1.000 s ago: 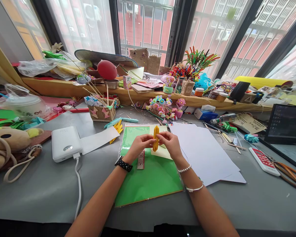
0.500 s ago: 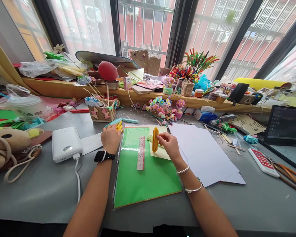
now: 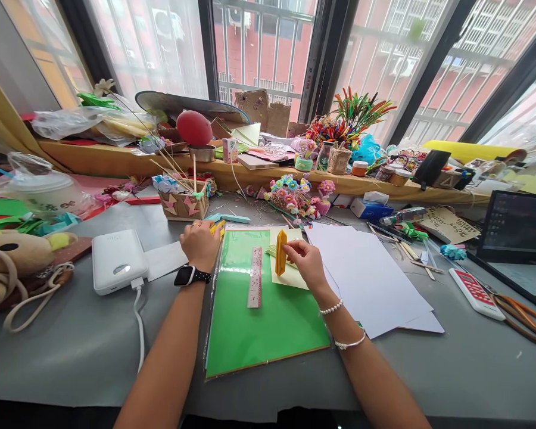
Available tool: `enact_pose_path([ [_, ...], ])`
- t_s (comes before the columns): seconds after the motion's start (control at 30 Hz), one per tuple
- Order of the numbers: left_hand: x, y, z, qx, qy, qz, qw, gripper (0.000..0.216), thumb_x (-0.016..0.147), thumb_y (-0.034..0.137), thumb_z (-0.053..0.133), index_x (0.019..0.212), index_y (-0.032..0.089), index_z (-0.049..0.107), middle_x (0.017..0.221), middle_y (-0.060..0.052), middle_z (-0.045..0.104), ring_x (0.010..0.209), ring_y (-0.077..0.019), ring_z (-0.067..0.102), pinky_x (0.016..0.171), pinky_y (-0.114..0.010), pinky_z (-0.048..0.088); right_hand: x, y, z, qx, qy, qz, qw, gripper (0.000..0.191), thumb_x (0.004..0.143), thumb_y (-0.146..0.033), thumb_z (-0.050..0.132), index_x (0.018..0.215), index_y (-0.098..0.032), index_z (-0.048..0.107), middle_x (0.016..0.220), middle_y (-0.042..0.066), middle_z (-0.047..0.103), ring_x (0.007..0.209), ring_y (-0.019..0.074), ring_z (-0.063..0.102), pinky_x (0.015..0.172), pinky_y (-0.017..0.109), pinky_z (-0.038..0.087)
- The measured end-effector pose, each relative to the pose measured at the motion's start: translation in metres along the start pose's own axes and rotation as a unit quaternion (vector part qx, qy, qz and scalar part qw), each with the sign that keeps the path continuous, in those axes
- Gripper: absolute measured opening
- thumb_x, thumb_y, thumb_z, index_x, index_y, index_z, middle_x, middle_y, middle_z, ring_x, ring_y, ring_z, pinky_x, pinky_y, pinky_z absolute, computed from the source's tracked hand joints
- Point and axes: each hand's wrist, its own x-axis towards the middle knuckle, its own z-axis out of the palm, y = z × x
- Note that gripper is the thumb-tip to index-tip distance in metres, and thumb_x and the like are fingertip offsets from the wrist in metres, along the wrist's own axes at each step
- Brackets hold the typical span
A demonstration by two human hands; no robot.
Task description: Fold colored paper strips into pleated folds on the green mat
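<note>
My right hand point(image 3: 304, 260) pinches a yellow folded paper piece point(image 3: 281, 253), held upright above pale yellow paper sheets point(image 3: 290, 279). At the far left corner of a green paper pack point(image 3: 236, 333), my left hand point(image 3: 200, 243) has its fingers curled down around more yellow folded paper point(image 3: 218, 227); its fingertips are partly hidden. A clear ruler point(image 3: 255, 277) with pink marks lies on the green pack, between the hands. Just beyond the left hand are turquoise folded paper strips point(image 3: 230, 218).
White sheets point(image 3: 366, 274) lie to the right, with a calculator point(image 3: 476, 294), scissors point(image 3: 524, 319) and a laptop point(image 3: 518, 244) farther right. A white power bank point(image 3: 118, 261) with a cable sits left. Behind stand a cardboard box point(image 3: 185, 206) with sticks and a bunch of craft flowers point(image 3: 292, 196).
My left hand has turned and shifted slightly at the pack's corner, and the yellow paper by its fingers now sits lower and flatter. The right hand keeps its piece in place.
</note>
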Motion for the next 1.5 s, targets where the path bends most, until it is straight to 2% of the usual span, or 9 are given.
enact_pose_path([
  [0.2,0.003,-0.004,0.009,0.014,-0.043,-0.024,0.999,0.024,0.072,0.022,0.044,0.085,0.016,0.063,0.091,-0.015,0.060,0.086,-0.0311,0.049,0.064,-0.037,0.035,0.000,-0.001,0.000,0.006,-0.002,-0.002,1.000,0.026,0.067,-0.040,0.058,0.072,-0.015,0.063,0.069,0.005,0.064,0.057,0.0148,0.057,0.052,0.027,0.049],
  [0.47,0.005,-0.006,0.009,0.015,-0.056,-0.044,0.997,0.028,0.071,0.027,0.048,0.094,0.017,0.061,0.093,-0.016,0.060,0.086,-0.0304,0.052,0.062,-0.034,0.038,0.000,-0.001,0.000,0.011,-0.004,0.007,1.000,0.025,0.066,-0.039,0.058,0.071,-0.015,0.063,0.068,0.005,0.063,0.057,0.0151,0.057,0.051,0.026,0.049],
  [0.73,0.008,-0.007,0.002,-0.103,-0.013,-0.075,0.992,0.029,0.071,0.028,0.045,0.090,0.013,0.062,0.092,-0.015,0.060,0.083,-0.0276,0.055,0.066,-0.034,0.040,0.000,0.001,0.000,-0.002,0.003,-0.003,1.000,0.024,0.068,-0.038,0.057,0.072,-0.015,0.063,0.069,0.006,0.064,0.060,0.0164,0.058,0.054,0.028,0.048],
  [0.8,0.008,-0.005,-0.001,-0.185,-0.046,-0.035,0.981,0.029,0.070,0.029,0.046,0.089,0.013,0.061,0.091,-0.012,0.061,0.078,-0.0227,0.057,0.067,-0.030,0.042,0.000,0.002,0.000,0.003,0.007,0.000,1.000,0.024,0.068,-0.039,0.057,0.072,-0.015,0.062,0.068,0.005,0.064,0.060,0.0161,0.058,0.055,0.028,0.048],
  [0.87,0.008,-0.003,-0.002,-0.246,-0.147,0.046,0.957,0.026,0.067,0.030,0.049,0.083,0.014,0.062,0.085,-0.008,0.063,0.072,-0.0192,0.058,0.065,-0.027,0.043,0.001,0.001,-0.001,0.014,0.012,0.006,1.000,0.025,0.067,-0.038,0.057,0.073,-0.015,0.062,0.068,0.005,0.063,0.060,0.0155,0.057,0.054,0.027,0.048],
  [0.93,0.007,0.000,-0.001,-0.249,-0.260,0.120,0.925,0.022,0.062,0.030,0.053,0.075,0.015,0.063,0.077,-0.005,0.064,0.069,-0.0191,0.058,0.062,-0.026,0.043,0.002,0.001,-0.001,0.026,0.017,0.014,0.999,0.025,0.067,-0.038,0.057,0.073,-0.015,0.062,0.068,0.004,0.063,0.058,0.0146,0.057,0.053,0.026,0.048],
  [1.0,0.005,0.004,-0.001,-0.212,-0.310,0.160,0.913,0.022,0.060,0.031,0.055,0.074,0.016,0.063,0.076,-0.006,0.065,0.071,-0.0205,0.058,0.063,-0.027,0.043,0.002,0.001,-0.002,0.032,0.022,0.020,0.999,0.024,0.067,-0.038,0.058,0.072,-0.014,0.062,0.067,0.004,0.062,0.057,0.0138,0.056,0.053,0.025,0.047],
  [1.2,-0.003,0.023,-0.002,-0.107,-0.256,0.245,0.929,0.028,0.070,0.031,0.050,0.089,0.015,0.063,0.092,-0.010,0.063,0.086,-0.0237,0.055,0.074,-0.031,0.040,0.002,0.000,-0.002,0.034,0.016,0.026,0.999,0.024,0.066,-0.037,0.058,0.072,-0.014,0.062,0.066,0.004,0.062,0.056,0.0126,0.055,0.053,0.024,0.047],
  [1.5,-0.015,0.036,0.000,-0.051,-0.242,0.235,0.940,0.021,0.074,0.018,0.041,0.078,0.013,0.061,0.084,-0.010,0.061,0.075,-0.0209,0.057,0.062,-0.027,0.039,0.002,-0.002,-0.001,0.061,0.013,0.044,0.997,0.023,0.065,-0.036,0.060,0.071,-0.014,0.062,0.064,0.002,0.061,0.053,0.0116,0.054,0.052,0.024,0.046],
])
